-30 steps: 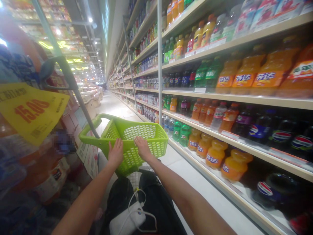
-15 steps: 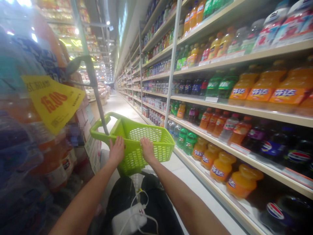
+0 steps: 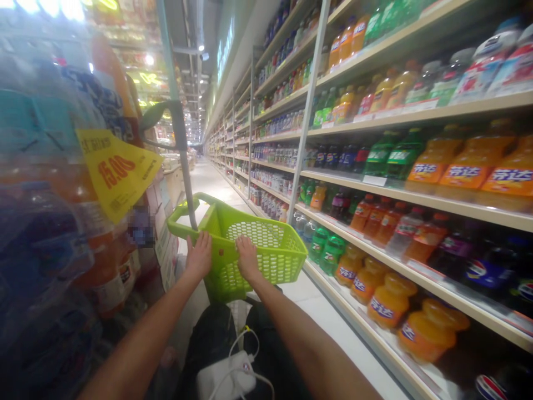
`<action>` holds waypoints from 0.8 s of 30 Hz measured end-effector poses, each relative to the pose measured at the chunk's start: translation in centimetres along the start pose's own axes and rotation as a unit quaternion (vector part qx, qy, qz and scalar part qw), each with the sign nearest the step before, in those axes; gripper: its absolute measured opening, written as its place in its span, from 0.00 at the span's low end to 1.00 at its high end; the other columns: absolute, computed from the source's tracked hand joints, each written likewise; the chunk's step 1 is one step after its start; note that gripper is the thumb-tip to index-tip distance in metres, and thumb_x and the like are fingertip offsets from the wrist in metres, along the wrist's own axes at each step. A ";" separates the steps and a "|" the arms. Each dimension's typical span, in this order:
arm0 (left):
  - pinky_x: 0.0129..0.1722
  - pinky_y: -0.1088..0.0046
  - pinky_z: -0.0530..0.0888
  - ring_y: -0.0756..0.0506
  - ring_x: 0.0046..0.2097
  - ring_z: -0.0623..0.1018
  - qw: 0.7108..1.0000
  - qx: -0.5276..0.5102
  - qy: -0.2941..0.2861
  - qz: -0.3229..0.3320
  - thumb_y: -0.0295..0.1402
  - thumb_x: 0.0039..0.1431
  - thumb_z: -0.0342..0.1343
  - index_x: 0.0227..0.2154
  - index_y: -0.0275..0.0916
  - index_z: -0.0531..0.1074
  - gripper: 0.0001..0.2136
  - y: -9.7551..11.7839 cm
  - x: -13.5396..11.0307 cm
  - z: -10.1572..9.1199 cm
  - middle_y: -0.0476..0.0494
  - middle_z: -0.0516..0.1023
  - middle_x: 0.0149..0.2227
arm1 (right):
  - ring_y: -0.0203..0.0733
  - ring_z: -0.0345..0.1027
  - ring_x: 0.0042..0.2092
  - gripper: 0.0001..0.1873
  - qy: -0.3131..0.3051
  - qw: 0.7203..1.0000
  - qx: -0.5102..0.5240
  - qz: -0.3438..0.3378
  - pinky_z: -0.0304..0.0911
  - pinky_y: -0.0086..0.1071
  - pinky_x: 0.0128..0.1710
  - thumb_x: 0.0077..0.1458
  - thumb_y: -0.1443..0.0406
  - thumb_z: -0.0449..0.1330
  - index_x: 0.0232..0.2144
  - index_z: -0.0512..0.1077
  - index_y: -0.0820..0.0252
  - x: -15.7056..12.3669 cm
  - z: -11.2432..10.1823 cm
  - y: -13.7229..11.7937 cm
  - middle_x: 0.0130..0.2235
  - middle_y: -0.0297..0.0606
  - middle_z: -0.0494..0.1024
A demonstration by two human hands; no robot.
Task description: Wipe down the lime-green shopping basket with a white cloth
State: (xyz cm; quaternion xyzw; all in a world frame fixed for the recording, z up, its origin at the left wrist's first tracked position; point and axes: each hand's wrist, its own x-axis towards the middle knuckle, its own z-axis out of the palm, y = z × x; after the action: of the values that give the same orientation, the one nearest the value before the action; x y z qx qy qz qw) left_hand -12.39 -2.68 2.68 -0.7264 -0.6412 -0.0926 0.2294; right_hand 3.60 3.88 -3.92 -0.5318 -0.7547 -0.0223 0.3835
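Note:
A lime-green shopping basket (image 3: 275,266) with perforated sides stands in front of my knees, its interior bare where it shows. My left hand (image 3: 200,256) is wrapped over the near rim beside the grey pole (image 3: 187,183). Further right along the same rim, my right hand (image 3: 247,258) grips with fingers bent over the edge. My thumbs are partly hidden. In my lap lies a white power bank (image 3: 227,375) with a white cable.
Shelves (image 3: 416,186) of soft drink bottles line the right side. Close on the left are stacked bottle packs (image 3: 50,233) with a yellow price sign (image 3: 119,172) reading 15.00. The pale aisle floor (image 3: 208,172) runs ahead into the distance.
The view has swung slightly left, so the shelves, basket and sign sit further right. My right hand has shifted a little left along the rim; my left hand keeps its hold.

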 end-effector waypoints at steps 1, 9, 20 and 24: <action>0.59 0.42 0.40 0.38 0.64 0.51 1.000 -0.002 -0.002 0.001 0.22 0.51 0.39 0.58 0.27 0.54 0.28 0.1 0.0 -0.1 0.33 0.52 0.62 | 0.48 0.47 0.62 0.30 0.005 1.000 0.007 -0.009 0.49 0.49 0.57 0.49 0.80 0.44 0.54 0.63 0.63 0.2 0.4 -0.5 0.60 0.47 0.59; 0.60 0.46 0.43 0.41 0.62 0.57 0.997 -0.048 0.063 -0.012 0.24 0.52 0.41 0.56 0.33 0.58 0.26 -1.7 -0.7 0.3 0.36 0.59 0.60 | 0.45 0.48 0.62 0.28 0.006 0.985 0.090 -0.146 0.50 0.44 0.59 0.50 0.79 0.46 0.54 0.63 0.66 2.6 2.1 -7.1 0.58 0.49 0.61; 0.59 0.46 0.48 0.39 0.63 0.54 0.976 -0.081 0.096 -0.177 0.25 0.48 0.46 0.58 0.32 0.54 0.30 -6.8 -0.1 0.5 0.35 0.52 0.63 | 0.46 0.42 0.64 0.23 0.116 0.948 0.077 -0.287 0.48 0.47 0.60 0.56 0.73 0.48 0.55 0.62 0.62 8.9 -2.5 -13.7 0.60 0.45 0.59; 0.60 0.46 0.45 0.40 0.64 0.51 0.978 -0.081 0.081 -0.173 0.25 0.49 0.46 0.59 0.33 0.53 0.30 -7.5 0.6 -0.3 0.36 0.50 0.63 | 0.46 0.38 0.65 0.25 0.156 0.939 0.010 -0.306 0.43 0.50 0.60 0.58 0.74 0.44 0.56 0.59 0.60 14.5 -7.5 -17.1 0.62 0.43 0.55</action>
State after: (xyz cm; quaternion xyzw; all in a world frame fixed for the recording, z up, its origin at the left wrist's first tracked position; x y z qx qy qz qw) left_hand -19.56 -1.76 4.84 -0.6109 -0.7267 -0.2412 0.2015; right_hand -8.24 4.53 16.46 -0.2613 -0.8117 -0.2141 0.4764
